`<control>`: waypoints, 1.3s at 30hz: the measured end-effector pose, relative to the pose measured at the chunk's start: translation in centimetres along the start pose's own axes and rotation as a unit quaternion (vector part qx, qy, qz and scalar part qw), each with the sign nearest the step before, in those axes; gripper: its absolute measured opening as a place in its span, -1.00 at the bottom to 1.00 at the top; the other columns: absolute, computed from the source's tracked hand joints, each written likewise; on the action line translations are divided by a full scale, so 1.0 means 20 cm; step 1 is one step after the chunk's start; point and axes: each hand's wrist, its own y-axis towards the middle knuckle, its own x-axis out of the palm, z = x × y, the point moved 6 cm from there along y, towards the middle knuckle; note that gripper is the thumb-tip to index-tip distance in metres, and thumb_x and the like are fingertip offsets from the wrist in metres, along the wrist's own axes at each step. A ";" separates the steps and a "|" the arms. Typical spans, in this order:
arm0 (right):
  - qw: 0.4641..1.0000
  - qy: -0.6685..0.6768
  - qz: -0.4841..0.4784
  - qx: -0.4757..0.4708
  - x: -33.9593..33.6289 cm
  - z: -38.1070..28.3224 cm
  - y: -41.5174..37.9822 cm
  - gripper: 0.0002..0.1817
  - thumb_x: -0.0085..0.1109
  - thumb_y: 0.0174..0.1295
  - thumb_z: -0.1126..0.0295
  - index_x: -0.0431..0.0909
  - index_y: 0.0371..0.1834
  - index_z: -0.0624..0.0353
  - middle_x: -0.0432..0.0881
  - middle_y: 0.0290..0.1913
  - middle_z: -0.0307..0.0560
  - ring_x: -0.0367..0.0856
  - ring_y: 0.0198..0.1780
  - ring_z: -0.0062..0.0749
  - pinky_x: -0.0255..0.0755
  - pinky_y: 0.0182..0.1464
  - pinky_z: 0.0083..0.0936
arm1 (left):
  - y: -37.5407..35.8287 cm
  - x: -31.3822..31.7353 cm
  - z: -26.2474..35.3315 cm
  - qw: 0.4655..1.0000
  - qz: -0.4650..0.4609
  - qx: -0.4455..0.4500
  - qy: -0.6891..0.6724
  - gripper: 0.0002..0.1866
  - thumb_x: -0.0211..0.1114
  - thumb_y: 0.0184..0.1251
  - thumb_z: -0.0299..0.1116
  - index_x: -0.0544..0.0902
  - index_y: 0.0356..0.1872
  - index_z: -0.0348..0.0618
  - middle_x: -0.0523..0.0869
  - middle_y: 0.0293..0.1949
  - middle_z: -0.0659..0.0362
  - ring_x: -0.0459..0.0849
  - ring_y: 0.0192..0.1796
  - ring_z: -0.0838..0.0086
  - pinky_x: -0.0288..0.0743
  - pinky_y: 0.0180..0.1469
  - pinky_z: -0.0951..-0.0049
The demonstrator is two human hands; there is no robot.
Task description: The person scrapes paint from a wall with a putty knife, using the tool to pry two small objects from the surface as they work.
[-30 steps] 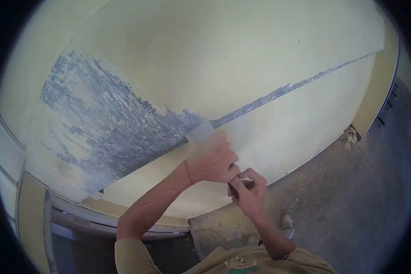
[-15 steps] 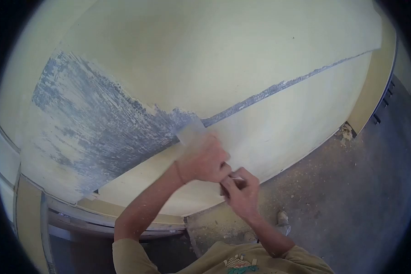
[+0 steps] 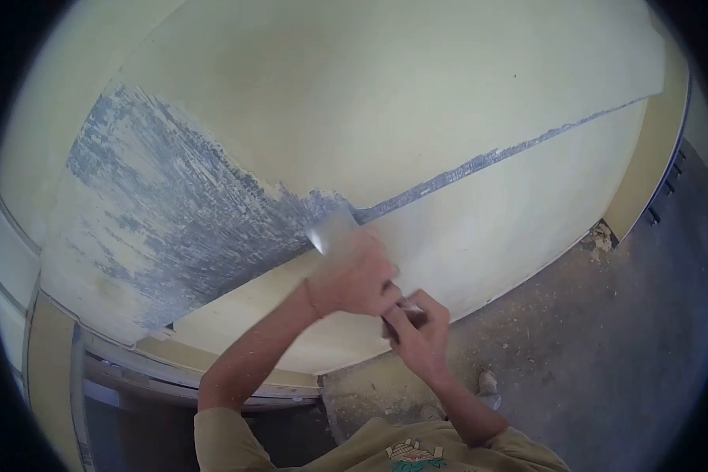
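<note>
Fingers wrapped, my left hand (image 3: 355, 277) grips a scraper close to its wide metal blade (image 3: 334, 231). The blade lies against the wall (image 3: 464, 71), at the lower edge of a patch of stripped grey surface (image 3: 189, 204). Lower and to the right, my right hand (image 3: 423, 334) is closed around the rear end of the scraper's handle, its knuckles near my left hand. Most of the handle is hidden by my fingers. My left hand is slightly blurred.
A narrow grey stripped line (image 3: 456, 169) runs along the wall to the upper right. Pale flakes lie on the concrete floor (image 3: 551, 362). A wooden frame (image 3: 157, 366) edges a dark opening at lower left. My shoe (image 3: 488, 385) stands below.
The blade has tilted slightly and now catches bright light. Both hands keep their grip and stay almost in place. The whole view has shifted a little.
</note>
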 end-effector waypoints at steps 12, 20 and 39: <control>0.999 0.032 0.005 -0.032 0.07 -0.06 0.00 -0.76 0.21 0.33 0.41 0.37 -0.43 0.20 0.52 -0.63 -0.14 0.43 -0.63 -0.66 0.16 -0.69 -0.67 | -0.01 -0.09 -0.03 0.997 0.076 -0.009 -0.014 -0.74 0.21 -0.21 -0.25 0.48 -0.90 -0.12 0.44 -0.81 -0.02 0.43 -0.63 0.12 0.33 -0.33 0.25; 1.000 -0.019 -0.013 -0.008 0.03 -0.06 -0.02 -0.79 0.21 0.32 0.46 0.38 -0.42 0.22 0.52 -0.62 -0.16 0.40 -0.64 -0.67 0.13 -0.70 -0.65 | -0.05 -0.04 -0.02 0.993 0.107 -0.010 -0.048 -0.76 0.22 -0.19 -0.26 0.50 -0.87 -0.13 0.47 -0.77 -0.02 0.45 -0.59 0.09 0.34 -0.35 0.23; 0.942 -0.192 -0.132 0.240 -0.46 0.23 -0.21 -0.67 0.13 0.39 0.19 0.57 0.01 0.23 0.63 -0.47 -0.19 0.57 -0.49 -0.59 0.44 -0.45 -0.56 | -0.28 0.79 0.23 0.937 0.090 -0.212 -0.264 -0.69 0.23 0.08 -0.21 0.59 -0.72 -0.19 0.58 -0.62 -0.14 0.53 -0.49 -0.09 0.35 -0.28 -0.04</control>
